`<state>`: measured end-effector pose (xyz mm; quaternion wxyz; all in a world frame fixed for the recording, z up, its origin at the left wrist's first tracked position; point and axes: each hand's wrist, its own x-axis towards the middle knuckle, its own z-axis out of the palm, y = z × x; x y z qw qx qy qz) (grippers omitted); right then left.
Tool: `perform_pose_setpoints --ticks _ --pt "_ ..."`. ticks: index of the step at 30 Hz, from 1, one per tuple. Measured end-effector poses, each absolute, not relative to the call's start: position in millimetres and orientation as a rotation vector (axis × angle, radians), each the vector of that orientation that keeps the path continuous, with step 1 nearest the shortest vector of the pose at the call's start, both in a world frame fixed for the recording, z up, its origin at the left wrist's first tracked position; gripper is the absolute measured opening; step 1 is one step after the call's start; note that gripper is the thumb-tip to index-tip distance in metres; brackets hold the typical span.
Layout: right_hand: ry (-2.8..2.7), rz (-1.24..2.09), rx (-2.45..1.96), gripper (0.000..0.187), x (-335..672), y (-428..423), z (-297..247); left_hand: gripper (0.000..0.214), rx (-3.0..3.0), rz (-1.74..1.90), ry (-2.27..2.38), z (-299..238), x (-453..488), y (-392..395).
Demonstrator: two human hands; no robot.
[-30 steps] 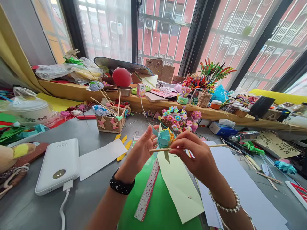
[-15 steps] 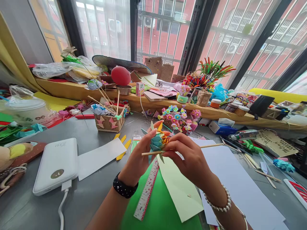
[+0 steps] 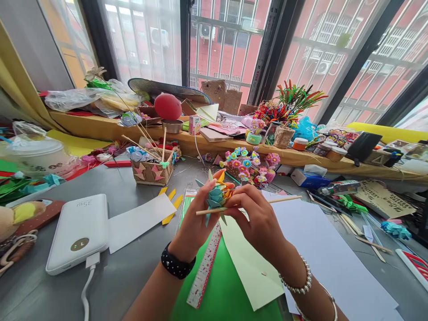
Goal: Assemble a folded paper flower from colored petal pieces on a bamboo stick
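Note:
A folded paper flower (image 3: 216, 197) with blue, orange and pale green petals is held up over the green mat (image 3: 230, 276). My left hand (image 3: 196, 214) is closed around its left side, thumb along the petals. A thin wooden stick (image 3: 284, 199) crosses in front of the flower, gripped by the fingers of my right hand (image 3: 256, 214). Those fingertips also touch the orange petals, partly hiding them. Beneath my hands lie a patterned ruler (image 3: 204, 272) and a pale green paper sheet (image 3: 252, 267).
To the left sit a white power bank (image 3: 80, 227) with a cable and a white paper strip (image 3: 140, 223). White sheets (image 3: 327, 245) lie to the right. Behind stand a cardboard box (image 3: 152, 171) of sticks and a bunch of small flowers (image 3: 244, 164).
My right hand and the stick have shifted slightly left, and the stick's angle has changed a little. The flower stays in my left hand, which has barely moved.

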<state>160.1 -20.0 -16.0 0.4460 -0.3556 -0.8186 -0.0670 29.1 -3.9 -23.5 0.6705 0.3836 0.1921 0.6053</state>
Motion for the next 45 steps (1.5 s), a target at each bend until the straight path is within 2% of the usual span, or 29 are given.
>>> perform_pose_setpoints --ticks 2,7,15,30,35,45 --pt "-2.007 -0.171 -0.916 0.01 158.7 -18.6 -17.3 0.029 0.836 1.394 0.444 -23.9 30.1 -3.1" --pt "-2.021 -0.159 -0.932 0.011 157.1 -17.2 -18.6 0.033 0.651 1.205 0.414 -22.3 32.2 1.9" --pt "-1.974 -0.016 -0.987 0.007 158.8 -20.5 -19.2 0.048 0.644 1.269 0.466 -29.9 31.4 2.5" --pt "-1.94 -0.018 -0.982 0.007 160.6 -22.1 -16.4 0.049 0.6 1.219 0.356 -22.6 37.1 -1.7" --pt "-1.955 -0.034 -0.974 0.008 160.1 -23.8 -14.9 0.055 0.608 1.214 0.342 -25.1 34.9 -1.0" --pt "-1.967 -0.073 -0.979 0.007 160.4 -25.8 -13.9 0.049 0.56 1.163 0.249 -19.4 33.6 -3.4"
